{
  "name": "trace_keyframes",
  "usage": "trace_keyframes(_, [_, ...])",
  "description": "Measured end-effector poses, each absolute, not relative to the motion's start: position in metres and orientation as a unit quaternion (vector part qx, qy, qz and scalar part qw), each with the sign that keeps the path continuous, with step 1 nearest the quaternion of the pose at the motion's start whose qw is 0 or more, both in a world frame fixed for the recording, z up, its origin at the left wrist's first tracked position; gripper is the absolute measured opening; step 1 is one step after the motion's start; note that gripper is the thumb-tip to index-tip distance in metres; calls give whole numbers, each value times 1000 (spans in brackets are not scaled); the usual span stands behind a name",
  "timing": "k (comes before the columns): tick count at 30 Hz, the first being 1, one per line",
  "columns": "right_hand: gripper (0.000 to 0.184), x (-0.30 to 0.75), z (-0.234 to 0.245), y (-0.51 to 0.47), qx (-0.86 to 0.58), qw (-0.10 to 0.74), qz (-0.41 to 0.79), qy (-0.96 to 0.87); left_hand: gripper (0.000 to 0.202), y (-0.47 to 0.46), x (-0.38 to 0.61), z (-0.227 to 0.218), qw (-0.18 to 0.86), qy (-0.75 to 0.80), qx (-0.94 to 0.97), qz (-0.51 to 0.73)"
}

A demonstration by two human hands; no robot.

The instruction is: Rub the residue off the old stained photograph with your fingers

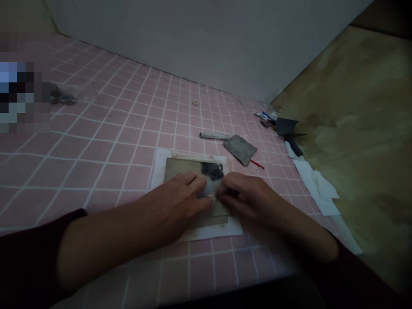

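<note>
A grey-brown rectangular panel (180, 165) lies on a larger white sheet (159, 165), with a black patch (212, 171) near its upper right. My left hand (185, 195) rests on the panel, fingers bent lightly and thumb apart, pointing right. Close to that thumb, my right hand (243, 191) is closed in a pinch at the panel's right side. What its fingertips hold, if anything, is too small and dark to make out. The lower middle of the panel is partly hidden under my left hand.
Beyond the sheet lie a grey cloth-like piece (240, 149), a pale rolled tube (215, 136) and a thin red stick (257, 164). Black objects (287, 126) and white papers (317, 189) line the right wall. A small ring (195, 103) lies farther back on the pink checked tablecloth (128, 111).
</note>
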State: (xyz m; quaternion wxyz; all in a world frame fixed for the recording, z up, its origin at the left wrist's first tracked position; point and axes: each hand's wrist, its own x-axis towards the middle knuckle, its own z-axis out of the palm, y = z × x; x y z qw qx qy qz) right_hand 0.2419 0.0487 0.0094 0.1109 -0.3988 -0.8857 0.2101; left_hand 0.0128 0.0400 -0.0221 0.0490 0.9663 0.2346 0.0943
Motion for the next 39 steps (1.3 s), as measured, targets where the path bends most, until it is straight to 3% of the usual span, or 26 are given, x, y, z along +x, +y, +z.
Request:
trace_keyframes(6, [13, 242, 5, 54, -426, 175, 140, -877, 40, 40, 12, -22, 32, 240, 965, 106])
trace_keyframes(11, [15, 245, 11, 45, -430, 125, 223, -866, 39, 39, 12, -22, 28, 233, 966, 108])
trace_keyframes(17, [14, 247, 4, 53, -430, 178, 135, -875, 40, 39, 11, -22, 36, 245, 963, 103])
trace_keyframes(22, [13, 247, 9, 50, -384, 123, 222, -888, 40, 39, 12, -23, 35, 235, 965, 110])
trace_keyframes(27, [14, 247, 8, 57, -408, 169, 156, -884, 36, 39, 12, -22, 22, 239, 964, 114])
trace_keyframes(32, [13, 245, 9, 55, -387, 136, 222, -885, 39, 39, 13, -22, 29, 231, 966, 115])
trace_keyframes(37, [14, 247, 7, 56, -412, 180, 158, -879, 37, 39, 12, -23, 29, 242, 963, 117])
trace_keyframes(39, [14, 250, 8, 53, -408, 166, 184, -879, 39, 39, 13, -23, 31, 240, 963, 115])
